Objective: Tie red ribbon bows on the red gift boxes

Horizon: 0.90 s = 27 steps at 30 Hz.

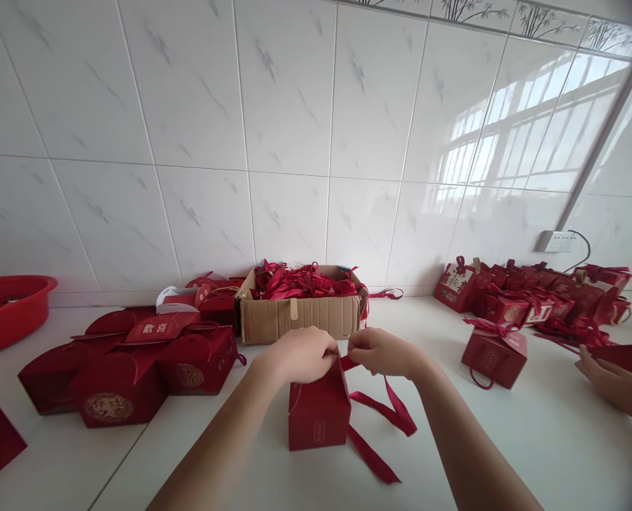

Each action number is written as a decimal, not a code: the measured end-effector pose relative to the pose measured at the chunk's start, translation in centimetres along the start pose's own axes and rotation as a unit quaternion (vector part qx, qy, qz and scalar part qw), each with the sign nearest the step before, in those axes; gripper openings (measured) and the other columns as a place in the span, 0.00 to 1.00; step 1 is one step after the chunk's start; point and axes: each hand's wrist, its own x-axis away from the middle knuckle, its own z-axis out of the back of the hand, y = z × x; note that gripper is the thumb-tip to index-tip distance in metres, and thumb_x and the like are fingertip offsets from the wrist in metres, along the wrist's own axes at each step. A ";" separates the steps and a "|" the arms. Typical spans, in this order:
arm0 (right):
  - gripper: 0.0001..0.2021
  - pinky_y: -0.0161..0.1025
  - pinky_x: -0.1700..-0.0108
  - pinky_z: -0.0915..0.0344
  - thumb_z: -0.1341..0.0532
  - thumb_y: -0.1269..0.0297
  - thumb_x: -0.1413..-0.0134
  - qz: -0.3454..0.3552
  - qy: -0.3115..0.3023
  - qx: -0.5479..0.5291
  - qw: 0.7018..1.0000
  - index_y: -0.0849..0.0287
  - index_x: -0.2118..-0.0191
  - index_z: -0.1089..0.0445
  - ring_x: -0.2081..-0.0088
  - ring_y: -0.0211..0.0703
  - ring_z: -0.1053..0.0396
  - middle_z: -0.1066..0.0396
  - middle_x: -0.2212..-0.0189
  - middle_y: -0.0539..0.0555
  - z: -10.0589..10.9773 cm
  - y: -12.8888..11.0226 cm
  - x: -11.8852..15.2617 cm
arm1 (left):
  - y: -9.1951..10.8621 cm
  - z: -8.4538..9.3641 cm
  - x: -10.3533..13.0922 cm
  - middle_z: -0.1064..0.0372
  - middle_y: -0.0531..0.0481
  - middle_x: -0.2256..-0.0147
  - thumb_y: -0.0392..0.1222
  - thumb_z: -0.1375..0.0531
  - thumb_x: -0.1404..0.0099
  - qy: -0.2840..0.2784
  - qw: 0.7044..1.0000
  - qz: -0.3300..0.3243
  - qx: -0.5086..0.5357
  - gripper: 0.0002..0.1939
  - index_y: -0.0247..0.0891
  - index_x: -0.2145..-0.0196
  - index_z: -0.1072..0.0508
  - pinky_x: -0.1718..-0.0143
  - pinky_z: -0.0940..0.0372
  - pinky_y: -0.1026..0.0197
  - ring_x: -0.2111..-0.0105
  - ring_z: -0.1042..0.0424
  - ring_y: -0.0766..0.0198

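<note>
A red cardboard gift box (pixel 320 420) stands upright on the white counter in front of me. My left hand (pixel 304 355) is closed at its top edge, with the fingertips partly hidden behind the box's peak. Just right of that, my right hand (pixel 380 351) pinches a red ribbon (pixel 349 363) close against the box top. Loose ribbon ends (pixel 373 458) trail onto the counter on the right side of the box. The two hands are close together but apart.
Behind the box sits an open carton (pixel 295 319) heaped with red ribbons. Several red boxes (pixel 116 397) cluster at left, beside a red basin (pixel 15 323). More red boxes (pixel 500 309) line the wall at right, one ribboned box (pixel 494 355) nearer. Another person's hand (pixel 611 383) holds red card.
</note>
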 end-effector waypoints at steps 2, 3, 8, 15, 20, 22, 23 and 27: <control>0.05 0.32 0.77 0.45 0.46 0.68 0.54 -0.002 -0.003 -0.002 1.000 0.58 0.78 0.42 0.77 0.34 0.41 0.39 0.80 0.48 0.0 -0.1 0.1 | -0.2 -0.1 -0.2 0.28 0.48 0.73 0.42 0.51 0.41 -0.001 1.000 0.001 0.002 0.13 0.41 0.72 0.27 0.79 0.48 0.61 0.77 0.35 0.60; 0.05 0.32 0.77 0.43 0.45 0.68 0.54 -0.002 -0.004 -0.004 1.000 0.59 0.77 0.41 0.77 0.35 0.39 0.38 0.80 0.48 0.0 -0.1 0.1 | -0.3 -0.1 -0.2 0.28 0.48 0.73 0.42 0.51 0.41 -0.002 1.000 0.002 0.004 0.13 0.41 0.72 0.27 0.79 0.49 0.61 0.77 0.35 0.60; 0.05 0.31 0.76 0.44 0.45 0.68 0.54 0.010 0.013 -0.011 1.000 0.59 0.77 0.41 0.76 0.35 0.39 0.38 0.79 0.48 0.2 -0.3 0.3 | -0.8 0.0 -0.4 0.27 0.48 0.70 0.46 0.51 0.40 -0.011 0.999 0.005 0.036 0.15 0.41 0.69 0.25 0.78 0.45 0.62 0.75 0.32 0.60; 0.07 0.33 0.79 0.53 0.47 0.68 0.55 0.013 0.018 -0.020 1.000 0.58 0.79 0.47 0.79 0.32 0.53 0.50 0.82 0.45 0.3 -0.1 0.3 | -1.2 0.3 -0.4 0.26 0.48 0.60 0.47 0.48 0.41 -0.016 0.996 0.006 0.085 0.16 0.44 0.59 0.25 0.71 0.39 0.63 0.67 0.28 0.59; 0.10 0.33 0.79 0.56 0.46 0.67 0.57 0.004 -0.008 -0.028 1.000 0.58 0.81 0.50 0.80 0.32 0.55 0.53 0.82 0.44 0.1 0.1 -0.1 | -1.1 0.4 -0.3 0.26 0.50 0.63 0.48 0.47 0.42 -0.024 0.996 0.007 0.091 0.16 0.45 0.61 0.25 0.75 0.41 0.63 0.70 0.29 0.60; 0.09 0.33 0.79 0.55 0.46 0.67 0.56 0.006 -0.010 -0.034 0.999 0.58 0.80 0.49 0.80 0.32 0.54 0.52 0.82 0.45 0.1 0.1 -0.2 | -1.0 0.3 -0.4 0.26 0.50 0.65 0.48 0.47 0.42 -0.024 0.995 0.009 0.092 0.15 0.44 0.62 0.24 0.77 0.42 0.63 0.72 0.30 0.60; 0.09 0.33 0.79 0.55 0.47 0.67 0.56 0.007 -0.010 -0.037 0.999 0.58 0.80 0.48 0.80 0.32 0.54 0.51 0.82 0.45 0.1 0.1 -0.2 | -1.0 0.3 -0.5 0.26 0.49 0.65 0.49 0.47 0.42 -0.023 0.995 0.010 0.093 0.15 0.43 0.63 0.24 0.77 0.43 0.63 0.72 0.31 0.60; 0.08 0.33 0.79 0.55 0.47 0.66 0.55 0.015 -0.012 -0.050 0.999 0.58 0.80 0.47 0.80 0.32 0.53 0.50 0.82 0.45 0.3 0.2 -0.1 | -1.1 0.1 -0.7 0.26 0.48 0.67 0.50 0.46 0.43 -0.019 0.995 0.010 0.096 0.16 0.40 0.66 0.24 0.77 0.43 0.63 0.73 0.31 0.60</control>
